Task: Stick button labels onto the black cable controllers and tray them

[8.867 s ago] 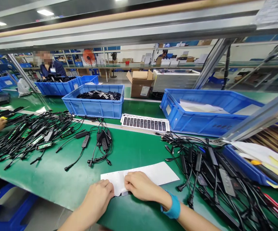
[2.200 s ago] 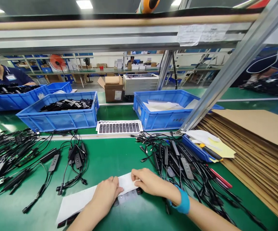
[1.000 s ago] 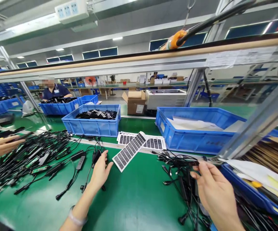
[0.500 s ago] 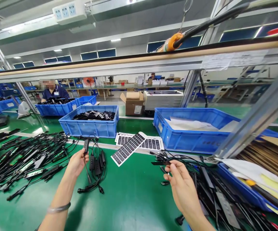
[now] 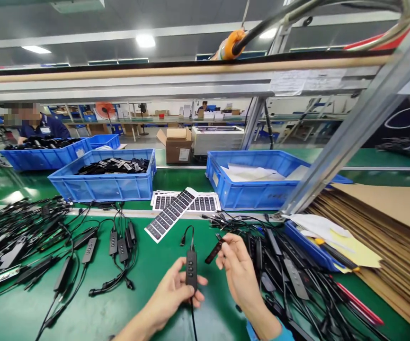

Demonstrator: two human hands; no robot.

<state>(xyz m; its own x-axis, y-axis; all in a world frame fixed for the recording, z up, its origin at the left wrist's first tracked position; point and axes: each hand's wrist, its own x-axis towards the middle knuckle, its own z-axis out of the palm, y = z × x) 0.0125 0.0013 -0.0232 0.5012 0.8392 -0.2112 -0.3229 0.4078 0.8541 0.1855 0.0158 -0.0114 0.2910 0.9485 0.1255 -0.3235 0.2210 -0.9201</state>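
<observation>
A black controller [image 5: 191, 266] with a row of buttons is pointing away from the person, just above the green tabletop [image 5: 144, 308]. The left hand [image 5: 178, 288] is holding it, fingers wrapping round its lower part and thumb pressing on its front. Near it, the right hand [image 5: 238, 265] is pinching a dark strip [image 5: 214, 252] between thumb and fingers; the strip is slanting beside the controller without touching it. Farther out, a label sheet [image 5: 171, 215] is lying aslant across more sheets [image 5: 208, 203]. A blue bin [image 5: 100, 190] is holding black parts on the left, and another bin [image 5: 249, 200] is holding white papers on the right. More controllers [image 5: 122, 250] are resting to the left, while a heap of black cables [image 5: 292, 277] is spreading to the right, beside a stack of cardboard [image 5: 378, 246]. A co-worker [image 5: 45, 127] is sitting or standing in the left background.
</observation>
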